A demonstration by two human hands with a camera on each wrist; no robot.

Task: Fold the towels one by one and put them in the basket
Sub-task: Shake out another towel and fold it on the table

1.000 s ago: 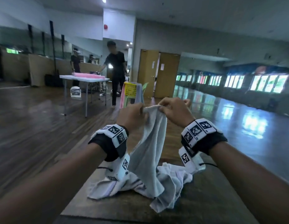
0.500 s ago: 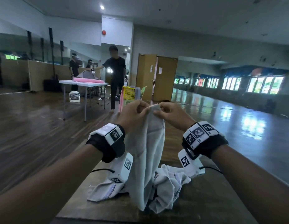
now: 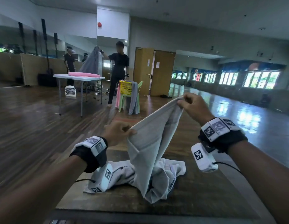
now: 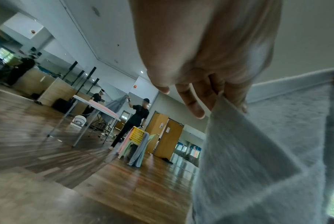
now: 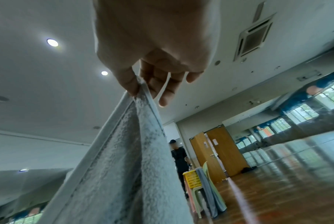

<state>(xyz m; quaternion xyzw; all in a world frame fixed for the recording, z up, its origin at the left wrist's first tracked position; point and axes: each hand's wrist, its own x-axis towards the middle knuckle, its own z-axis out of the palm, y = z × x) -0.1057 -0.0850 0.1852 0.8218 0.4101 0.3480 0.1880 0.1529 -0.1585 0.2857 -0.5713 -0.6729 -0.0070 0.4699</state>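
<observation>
Pale grey towel [image 3: 154,143] at frame centre; white towel [image 3: 171,168] with dark dotted edging beneath, on a dark brown table [image 3: 197,196]. Yellow basket [image 3: 126,87], upper centre, on a light green chair [image 3: 139,85].

The grey towel [image 3: 154,143] hides part of the white towel [image 3: 171,170] behind it, and the surface [image 3: 197,196] runs off the near edge.

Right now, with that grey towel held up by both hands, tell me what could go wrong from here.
1. The grey towel still drapes onto the crumpled white towel on the table; lifting further could drag that one along or off the edge.
2. The left hand and right hand each pinch only an edge, so a sharp shake might slip a corner free.
3. The towel hangs bunched with the hands at unequal heights; folding now would likely come out crooked.
</observation>
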